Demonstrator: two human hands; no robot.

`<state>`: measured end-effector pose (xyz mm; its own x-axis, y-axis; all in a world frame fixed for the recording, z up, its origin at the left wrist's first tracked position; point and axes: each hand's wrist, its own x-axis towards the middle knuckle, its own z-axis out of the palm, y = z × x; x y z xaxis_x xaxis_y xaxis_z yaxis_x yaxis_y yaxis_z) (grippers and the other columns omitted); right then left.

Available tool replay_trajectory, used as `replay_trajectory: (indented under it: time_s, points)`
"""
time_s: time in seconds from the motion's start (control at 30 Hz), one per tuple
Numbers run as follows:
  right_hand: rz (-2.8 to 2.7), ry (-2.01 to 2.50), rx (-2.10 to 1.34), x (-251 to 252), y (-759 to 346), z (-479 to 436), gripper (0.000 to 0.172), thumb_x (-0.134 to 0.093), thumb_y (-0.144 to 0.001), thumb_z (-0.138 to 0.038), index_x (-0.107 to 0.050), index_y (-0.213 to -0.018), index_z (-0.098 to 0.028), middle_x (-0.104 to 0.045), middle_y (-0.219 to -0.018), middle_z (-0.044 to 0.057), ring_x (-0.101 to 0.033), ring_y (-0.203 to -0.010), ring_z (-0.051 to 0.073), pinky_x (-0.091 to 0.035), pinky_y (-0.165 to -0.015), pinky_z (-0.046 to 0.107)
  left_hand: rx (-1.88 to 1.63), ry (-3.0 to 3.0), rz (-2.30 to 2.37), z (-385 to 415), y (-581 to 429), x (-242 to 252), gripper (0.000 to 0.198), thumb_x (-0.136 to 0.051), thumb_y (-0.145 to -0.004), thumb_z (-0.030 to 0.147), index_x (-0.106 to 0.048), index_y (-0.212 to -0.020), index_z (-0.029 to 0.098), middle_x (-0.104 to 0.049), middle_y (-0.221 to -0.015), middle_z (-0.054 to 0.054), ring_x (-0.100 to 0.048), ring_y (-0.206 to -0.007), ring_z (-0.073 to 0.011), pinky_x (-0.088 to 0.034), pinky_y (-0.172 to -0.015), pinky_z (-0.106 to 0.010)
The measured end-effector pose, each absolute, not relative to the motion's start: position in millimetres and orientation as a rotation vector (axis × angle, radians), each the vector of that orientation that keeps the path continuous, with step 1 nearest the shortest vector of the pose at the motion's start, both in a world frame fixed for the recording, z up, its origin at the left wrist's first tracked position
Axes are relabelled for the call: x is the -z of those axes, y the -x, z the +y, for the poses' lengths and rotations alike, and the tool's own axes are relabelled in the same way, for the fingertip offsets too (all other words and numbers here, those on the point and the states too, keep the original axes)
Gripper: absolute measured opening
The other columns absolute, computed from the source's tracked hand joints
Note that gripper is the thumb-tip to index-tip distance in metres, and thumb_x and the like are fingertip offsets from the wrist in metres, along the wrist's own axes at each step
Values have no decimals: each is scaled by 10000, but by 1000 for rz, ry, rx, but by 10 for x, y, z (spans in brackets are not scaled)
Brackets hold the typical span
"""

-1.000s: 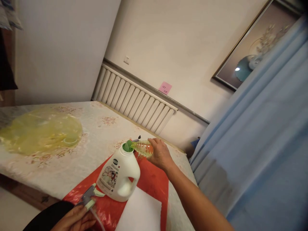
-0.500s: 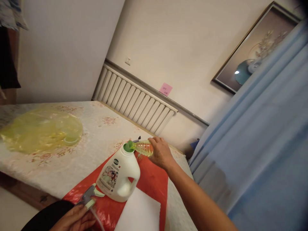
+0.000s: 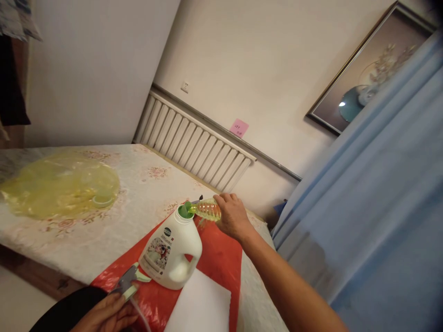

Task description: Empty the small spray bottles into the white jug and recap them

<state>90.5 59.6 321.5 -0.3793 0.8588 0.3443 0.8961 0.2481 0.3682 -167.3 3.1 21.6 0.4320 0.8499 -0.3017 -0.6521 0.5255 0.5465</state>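
A clear, ribbed bottle (image 3: 208,210) with yellowish liquid lies nearly level in my right hand (image 3: 232,216), whose fingers wrap its base end. Its neck meets the green-rimmed mouth of a white jug (image 3: 172,251) with a handle and a flower label. The jug stands on a red plastic sheet (image 3: 221,249). At the lower left, my left hand (image 3: 107,313) pinches a grey and pale-green spray trigger head (image 3: 128,282), from which a thin clear tube hangs. The spray head is close to the jug's base.
White paper (image 3: 202,304) lies beside the jug. A yellow plastic bag (image 3: 62,184) with a pale ring-shaped thing rests on the flowered tablecloth (image 3: 138,203) at the left. Behind are a radiator (image 3: 194,138) and a wall; a blue curtain (image 3: 377,193) hangs at the right.
Almost nothing differs. The view has shifted very slightly; both hands, the tilted bottle and the jug keep their places.
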Motion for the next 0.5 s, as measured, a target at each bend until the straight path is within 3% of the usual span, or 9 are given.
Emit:
replay_trajectory:
  time_s: [0.5]
  points:
    - [-2482,1738,952,-3359,-790,555,547,-601,-737,-170,-475,-1268,-213,-547,-1216,111,-436,-1057,282,-361,-838,391,-927,-373,562,178,1666,323,181,-756,-751,204,-746,-918,272,-767,-979,-14,-706,-915,-263,-583,-884,-431]
